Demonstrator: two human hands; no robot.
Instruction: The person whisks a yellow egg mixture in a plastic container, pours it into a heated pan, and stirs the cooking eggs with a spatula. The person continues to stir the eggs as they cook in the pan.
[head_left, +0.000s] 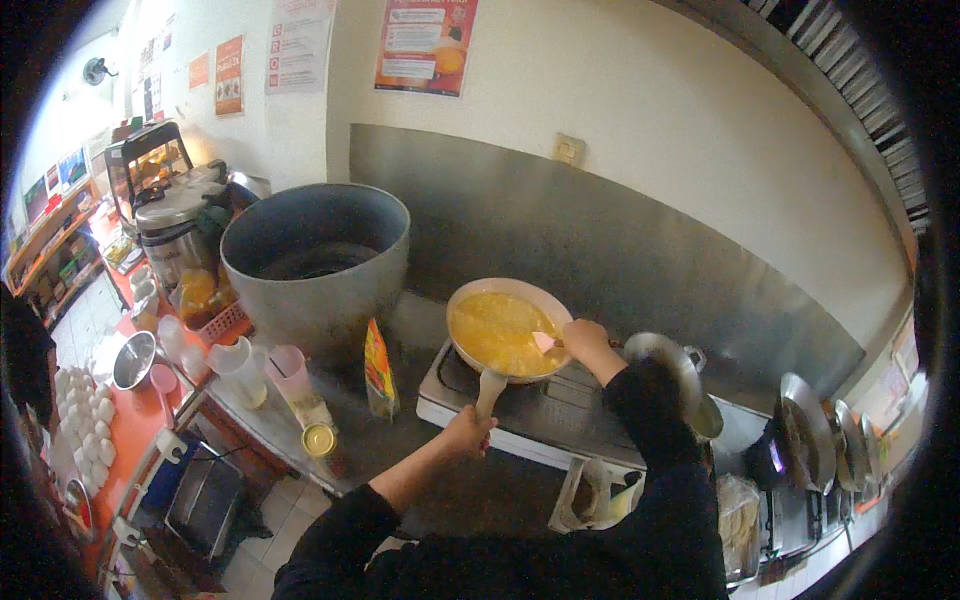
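Note:
A frying pan (452, 315) holding a bubbly yellow liquid or egg-like mixture (499, 330) rests over a tabletop gas stove (450, 405). My left hand (471, 431) is closed around the pan's pale handle (490, 391), which points towards me. At the pan's right rim, my right hand (589, 341) grips a spatula with a pink head (544, 343); the head touches the yellow mixture. Part of the spatula's handle is hidden by the fingers. Left of the stove stands an upright, colourful pouch (380, 367).
A large metal pot (322, 300) stands behind the pouch. Plastic jugs (238, 371) and a can with a gold-coloured end (319, 440) are on the left. A metal lid or pan (664, 360) lies right of the stove, with several woks (806, 435) farther right.

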